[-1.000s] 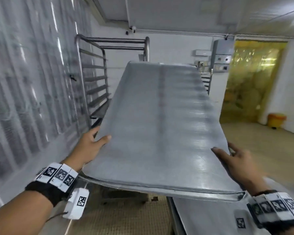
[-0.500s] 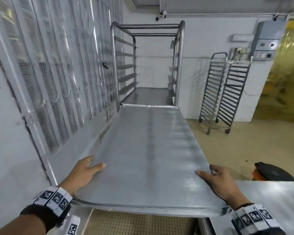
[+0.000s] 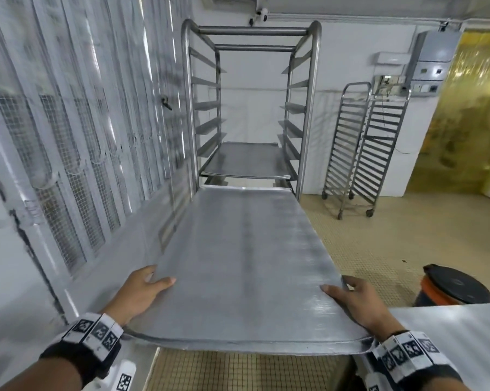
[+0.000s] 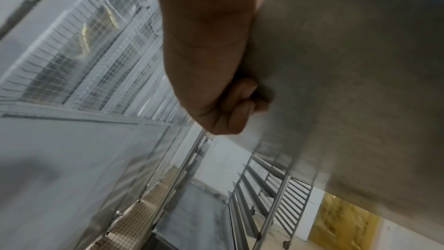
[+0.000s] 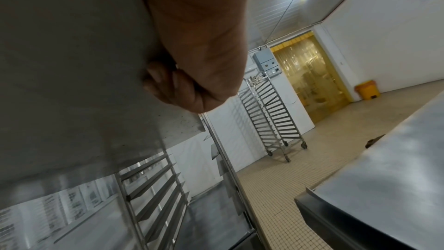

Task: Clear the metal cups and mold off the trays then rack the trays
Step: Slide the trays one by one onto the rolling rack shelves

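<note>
I hold a large bare metal tray [image 3: 246,266] level in front of me, its far end close to the open front of the steel rack [image 3: 250,108]. My left hand [image 3: 142,292] grips the tray's near left edge, thumb on top, fingers [image 4: 240,100] curled underneath. On the near right edge my right hand [image 3: 353,303] grips the same way, with its fingers [image 5: 168,85] curled under the tray [image 5: 72,64]. Another tray [image 3: 246,160] sits on a lower rung of the rack. No cups or mold are in view.
A mesh-windowed wall [image 3: 68,165] runs close along the left. Two narrow wheeled racks [image 3: 365,148] stand at the back right by a yellow strip curtain [image 3: 464,122]. A steel table [image 3: 449,334] and a black-lidded orange bin [image 3: 452,286] are at my right.
The tray came down from a raised tilt to level, and I have drawn nearer to the rack, which now stands straight ahead. Both hands kept their hold.
</note>
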Available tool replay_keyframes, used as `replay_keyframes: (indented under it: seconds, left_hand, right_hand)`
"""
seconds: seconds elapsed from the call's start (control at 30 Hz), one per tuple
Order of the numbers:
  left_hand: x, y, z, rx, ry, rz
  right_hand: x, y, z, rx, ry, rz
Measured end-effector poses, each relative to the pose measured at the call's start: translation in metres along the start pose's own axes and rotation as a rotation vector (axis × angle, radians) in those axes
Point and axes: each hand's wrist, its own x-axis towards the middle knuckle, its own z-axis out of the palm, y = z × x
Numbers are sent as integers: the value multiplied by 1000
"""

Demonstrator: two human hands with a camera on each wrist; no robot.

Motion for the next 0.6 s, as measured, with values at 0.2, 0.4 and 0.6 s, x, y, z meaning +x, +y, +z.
replay_keyframes:
  seconds: [0.2,0.4,0.6]
  left_hand:
    - [51,-6,-10,-7,-34,17]
    - [92,-27,-1,28,-76,0]
    - [130,-53,5,101,-122,-20]
  right_hand:
    - [25,-16,21,13,4,27]
    - [62,2,32,-70,32,65]
    - [90,1,50,-277,12,57]
